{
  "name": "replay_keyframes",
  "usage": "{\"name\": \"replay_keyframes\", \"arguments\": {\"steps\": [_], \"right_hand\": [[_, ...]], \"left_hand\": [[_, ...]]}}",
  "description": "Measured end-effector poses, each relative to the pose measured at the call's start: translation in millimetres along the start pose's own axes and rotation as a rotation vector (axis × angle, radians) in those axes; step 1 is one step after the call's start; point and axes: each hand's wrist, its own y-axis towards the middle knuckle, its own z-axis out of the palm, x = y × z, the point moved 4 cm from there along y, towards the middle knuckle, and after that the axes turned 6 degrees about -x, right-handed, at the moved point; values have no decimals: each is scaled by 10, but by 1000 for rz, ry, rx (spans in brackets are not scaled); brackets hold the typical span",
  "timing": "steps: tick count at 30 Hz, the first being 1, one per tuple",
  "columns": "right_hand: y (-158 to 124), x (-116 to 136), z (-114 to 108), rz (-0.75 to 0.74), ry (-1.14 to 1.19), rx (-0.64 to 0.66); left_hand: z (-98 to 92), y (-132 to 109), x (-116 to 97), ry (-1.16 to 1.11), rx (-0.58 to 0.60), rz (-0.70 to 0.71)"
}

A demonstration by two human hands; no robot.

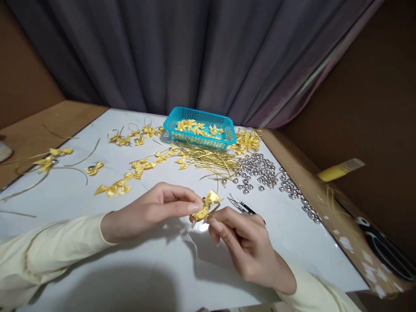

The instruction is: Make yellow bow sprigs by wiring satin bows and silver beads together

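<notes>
Between thumb and fingers my left hand (156, 210) pinches a shiny yellow ribbon bow (212, 197), held above the white board (156, 273). A small silver piece shows at the bow's edge, partly hidden by my fingertips. My right hand (248, 245) is closed in a pinch on a thin gold cord (214, 209) at the bow's right side; how the cord runs through the bow is hidden. Just beyond the right hand lie small thread snips (240, 203), blades pointing left. A pile of short gold cords (211, 159) is spread behind the bow.
A blue basket (199, 141) with yellow bows stands at the back, with more bows (247, 141) beside it. Silver beads (260, 169) are heaped at right. Loose bows (121, 184) lie at left. Black-handled scissors (386, 251) and a yellow tube (339, 170) are on the right.
</notes>
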Motion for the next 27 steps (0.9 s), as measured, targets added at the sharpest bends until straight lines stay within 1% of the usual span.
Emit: {"name": "replay_keyframes", "arguments": {"steps": [8, 14, 20, 27], "right_hand": [[4, 41, -24, -35, -20, 29], [-9, 36, -22, -27, -49, 40], [-7, 42, -15, -3, -45, 56], [14, 36, -1, -12, -48, 49]], "left_hand": [[-5, -12, 6, 38, 4, -41], [-10, -6, 16, 58, 6, -68], [-15, -4, 22, 70, -4, -63], [-20, 2, 30, 120, -15, -67]]}}
